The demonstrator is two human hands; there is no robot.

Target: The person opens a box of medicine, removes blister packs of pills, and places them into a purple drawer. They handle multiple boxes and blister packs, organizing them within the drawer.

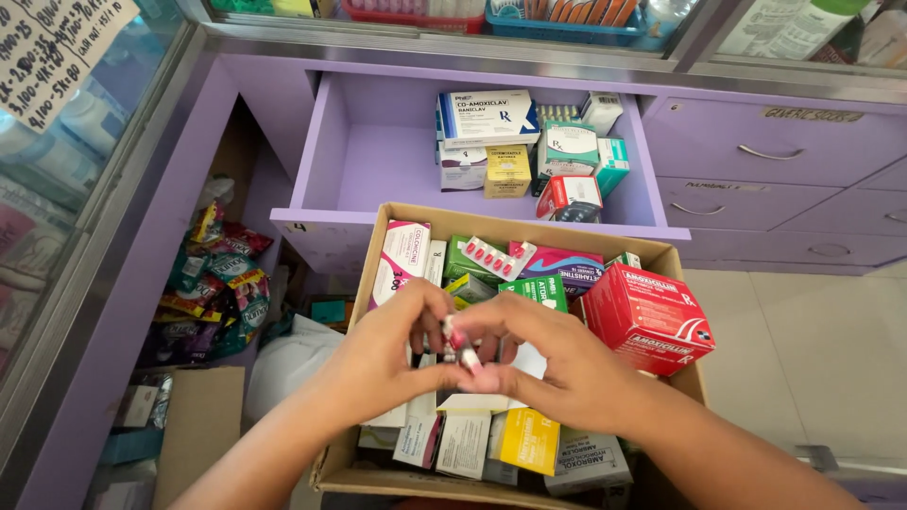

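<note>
Both our hands meet over the middle of the cardboard box (pixel 378 247), working one small blister strip (pixel 457 346) between them. Left hand (pixel 383 364) pinches the strip's upper end with thumb and forefinger; right hand (pixel 557 368) curls under and around its lower end. Both grips closed on it, fingers tight, no other item in either hand.

Progress, as we judge it: sorting looks partway. The open lilac drawer (pixel 378 156) behind the box holds a handful of medicine cartons at its right rear corner, left half bare. The box is crowded — a red carton (pixel 652 316) against its right wall, a yellow carton (pixel 529 439) near the front edge, green and pink packs toward the back. Most stock is not yet in the drawer.

The strip: short, narrow, silvery foil with pink-red capsules, held roughly upright, tilted slightly right. Partly hidden by fingers; capsule count unclear.
</note>
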